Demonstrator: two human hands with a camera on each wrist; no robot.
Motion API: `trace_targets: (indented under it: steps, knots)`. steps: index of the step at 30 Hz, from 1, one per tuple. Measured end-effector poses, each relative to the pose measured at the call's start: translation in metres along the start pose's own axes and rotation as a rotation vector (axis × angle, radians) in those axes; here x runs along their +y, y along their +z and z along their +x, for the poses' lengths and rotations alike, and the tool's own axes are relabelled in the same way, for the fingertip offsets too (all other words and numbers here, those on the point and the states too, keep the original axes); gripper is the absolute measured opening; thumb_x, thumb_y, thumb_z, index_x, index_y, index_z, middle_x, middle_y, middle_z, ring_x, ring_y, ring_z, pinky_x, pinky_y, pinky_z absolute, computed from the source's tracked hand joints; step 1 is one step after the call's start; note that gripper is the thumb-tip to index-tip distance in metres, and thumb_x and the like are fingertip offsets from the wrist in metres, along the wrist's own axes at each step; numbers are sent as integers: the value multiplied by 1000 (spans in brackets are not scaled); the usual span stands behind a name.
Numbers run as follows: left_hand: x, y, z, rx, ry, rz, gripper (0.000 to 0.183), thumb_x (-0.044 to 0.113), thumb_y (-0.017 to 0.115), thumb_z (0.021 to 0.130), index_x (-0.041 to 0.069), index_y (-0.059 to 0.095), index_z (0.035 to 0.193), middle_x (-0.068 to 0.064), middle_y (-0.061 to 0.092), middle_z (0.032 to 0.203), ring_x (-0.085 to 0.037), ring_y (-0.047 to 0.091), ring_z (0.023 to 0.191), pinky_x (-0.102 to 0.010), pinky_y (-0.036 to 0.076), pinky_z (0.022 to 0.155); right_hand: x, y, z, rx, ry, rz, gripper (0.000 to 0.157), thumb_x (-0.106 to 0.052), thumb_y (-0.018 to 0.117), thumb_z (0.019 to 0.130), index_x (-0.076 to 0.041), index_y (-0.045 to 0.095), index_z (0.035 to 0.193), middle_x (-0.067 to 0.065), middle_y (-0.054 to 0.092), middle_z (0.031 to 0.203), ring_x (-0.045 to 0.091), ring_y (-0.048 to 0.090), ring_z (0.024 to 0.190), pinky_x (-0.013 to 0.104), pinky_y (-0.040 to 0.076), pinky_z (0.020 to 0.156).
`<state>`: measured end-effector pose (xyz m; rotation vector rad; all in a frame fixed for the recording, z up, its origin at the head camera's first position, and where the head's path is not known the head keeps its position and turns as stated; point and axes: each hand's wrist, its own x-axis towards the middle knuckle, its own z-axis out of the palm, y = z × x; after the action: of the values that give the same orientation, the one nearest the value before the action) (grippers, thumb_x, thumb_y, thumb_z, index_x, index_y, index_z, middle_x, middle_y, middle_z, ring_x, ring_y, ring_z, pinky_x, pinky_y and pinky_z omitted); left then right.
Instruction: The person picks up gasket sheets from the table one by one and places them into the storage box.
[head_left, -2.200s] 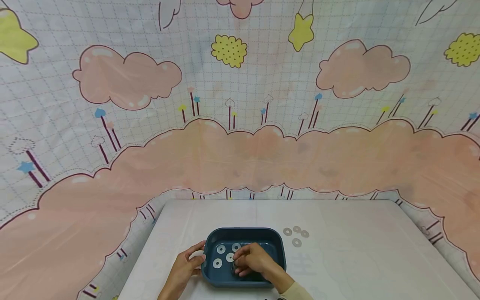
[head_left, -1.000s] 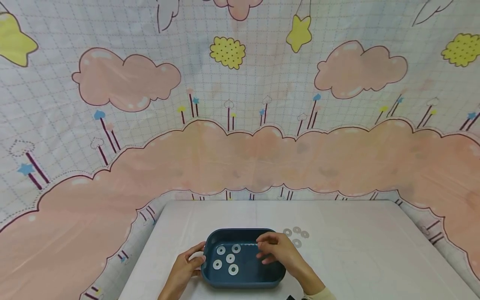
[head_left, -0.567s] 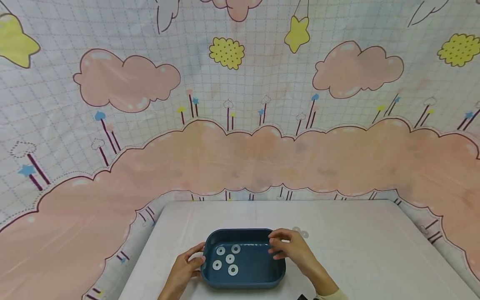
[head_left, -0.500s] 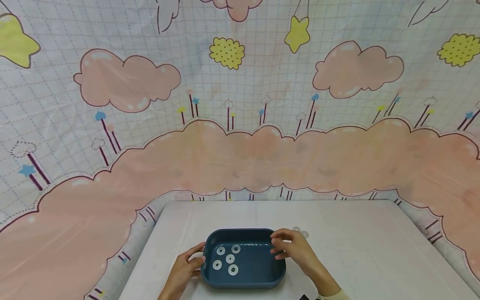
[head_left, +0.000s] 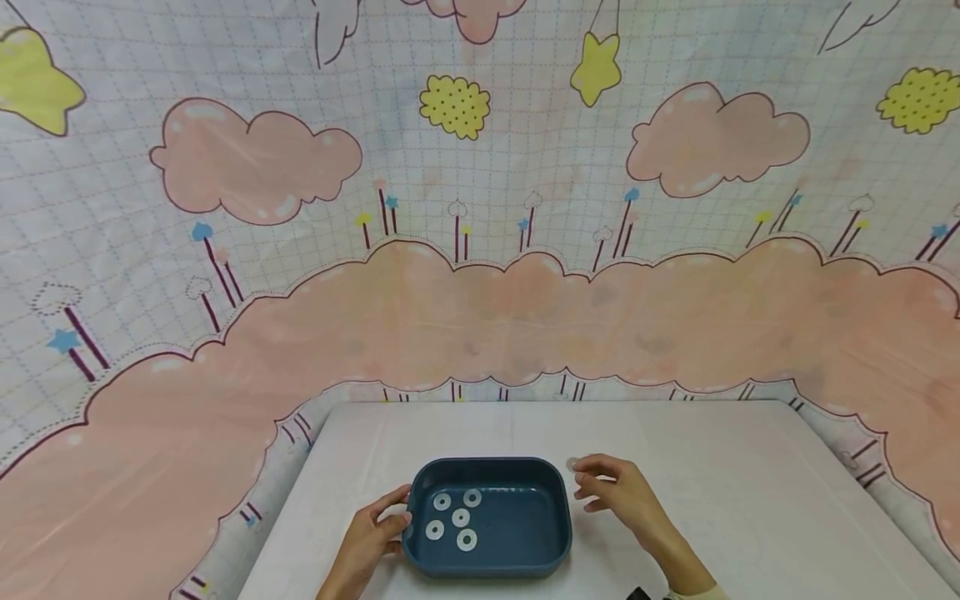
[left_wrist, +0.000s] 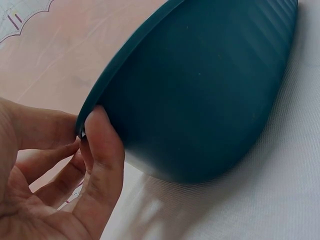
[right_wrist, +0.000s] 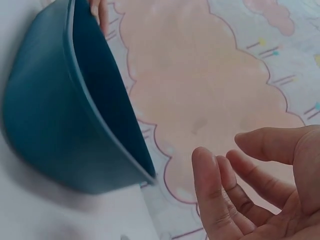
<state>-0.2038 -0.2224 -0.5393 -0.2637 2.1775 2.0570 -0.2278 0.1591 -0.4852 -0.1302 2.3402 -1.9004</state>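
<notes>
In the head view a dark blue tray (head_left: pixel 525 533) sits on the white table, several flat pale washers (head_left: pixel 461 517) lying spread over its left half. My left hand (head_left: pixel 363 533) holds the tray's left end. The left wrist view shows its thumb (left_wrist: pixel 106 155) on the tray wall (left_wrist: pixel 200 100) just under the rim, the other fingers at the edge. My right hand (head_left: pixel 624 493) is over the table beyond the tray's right end, fingers loosely bent and apart, holding nothing. Just past its fingertips part of another washer (head_left: pixel 572 463) shows; the hand covers the others there.
The white table (head_left: pixel 750 492) extends to the right and behind the tray. A cloth backdrop (head_left: pixel 495 325) printed with clouds and stars hangs behind and beside the table. A pale sleeve (head_left: pixel 697 593) shows at the right wrist.
The right hand released a washer inside the tray, leaving it by the others, then moved right over the tray's end to above the loose washers. The left hand and tray stayed put.
</notes>
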Motion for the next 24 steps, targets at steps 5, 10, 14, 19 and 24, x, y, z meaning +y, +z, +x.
trace_targets:
  steps: [5, 10, 14, 19, 24]
  knots:
    - [1, 0, 0, 8, 2, 2, 53, 4, 63, 91, 1, 49, 142, -14, 55, 126, -18, 61, 79, -31, 51, 59, 5, -14, 1, 18, -16, -22, 33, -18, 66, 93, 2, 63, 119, 13, 66, 103, 18, 70, 84, 29, 58, 71]
    - [2, 1, 0, 13, 3, 5, 52, 4, 62, 91, 1, 50, 142, -14, 55, 125, -18, 62, 79, -31, 51, 60, 10, -25, 5, 82, -4, -54, 32, -18, 66, 92, 1, 64, 118, 15, 66, 107, 16, 69, 84, 28, 57, 71]
    - [3, 0, 0, 12, 5, 6, 52, 4, 62, 91, 1, 50, 142, -13, 56, 124, -18, 62, 80, -31, 52, 60, 16, -33, 10, 132, -2, -82, 32, -17, 66, 93, 3, 64, 118, 18, 66, 108, 14, 67, 84, 26, 56, 71]
    - [2, 0, 1, -2, 2, 11, 53, 4, 62, 91, 1, 50, 142, -12, 55, 124, -17, 62, 81, -31, 52, 61, 27, -41, 18, 167, -18, -126, 31, -15, 66, 92, 3, 64, 118, 14, 67, 104, 10, 65, 83, 23, 55, 72]
    - [2, -1, 2, -12, 2, 11, 53, 5, 62, 91, 1, 49, 142, -13, 55, 125, -17, 62, 81, -31, 52, 62, 36, -47, 25, 190, -51, -158, 32, -17, 67, 92, 2, 64, 118, 11, 69, 102, 8, 63, 85, 22, 53, 75]
